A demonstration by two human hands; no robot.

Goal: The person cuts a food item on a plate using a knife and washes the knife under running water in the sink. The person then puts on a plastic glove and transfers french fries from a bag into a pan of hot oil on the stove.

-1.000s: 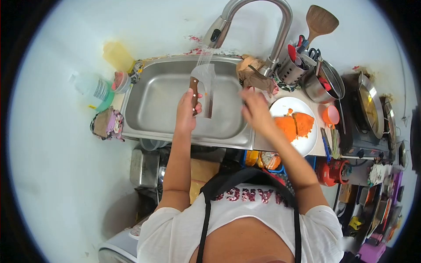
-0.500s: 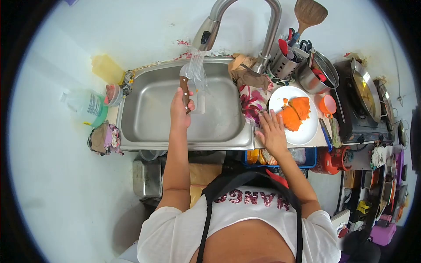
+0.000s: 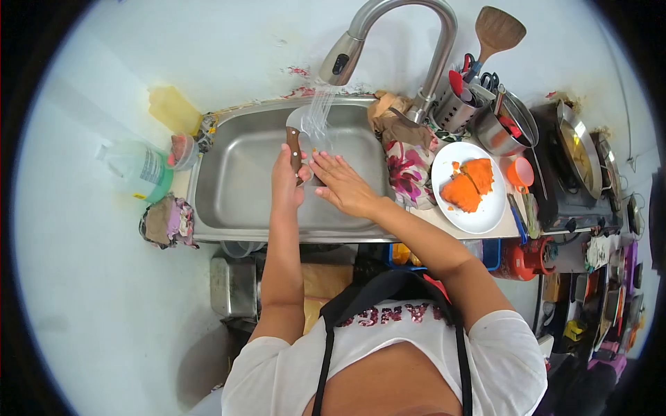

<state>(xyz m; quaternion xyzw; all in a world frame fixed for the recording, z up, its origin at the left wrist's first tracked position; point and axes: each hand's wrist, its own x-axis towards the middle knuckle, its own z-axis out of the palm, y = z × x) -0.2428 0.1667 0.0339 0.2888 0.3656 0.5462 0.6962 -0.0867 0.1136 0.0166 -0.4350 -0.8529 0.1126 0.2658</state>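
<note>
My left hand (image 3: 285,177) is closed around the brown riveted handle of a knife (image 3: 293,142), held over the steel sink (image 3: 236,187). The broad blade points away from me beside the running water, partly blurred by it. My right hand (image 3: 345,184), fingers stretched out and holding nothing, is over the sink just right of the knife handle. Water falls in a spray from the faucet (image 3: 341,61). On the counter to the right, a white plate (image 3: 479,223) carries orange pieces of food (image 3: 463,193) with a cut between them.
Cloths (image 3: 408,163) lie along the sink's right rim. Behind the plate stand a utensil holder (image 3: 454,111) and a steel pot (image 3: 494,135). An orange cup (image 3: 519,172) and a stove with a pan (image 3: 581,149) are farther right. A green bottle (image 3: 146,173) stands left.
My right hand has left the plate's edge and moved left over the sink, close to the knife. My left hand still grips the knife near the water. The view has shifted slightly.
</note>
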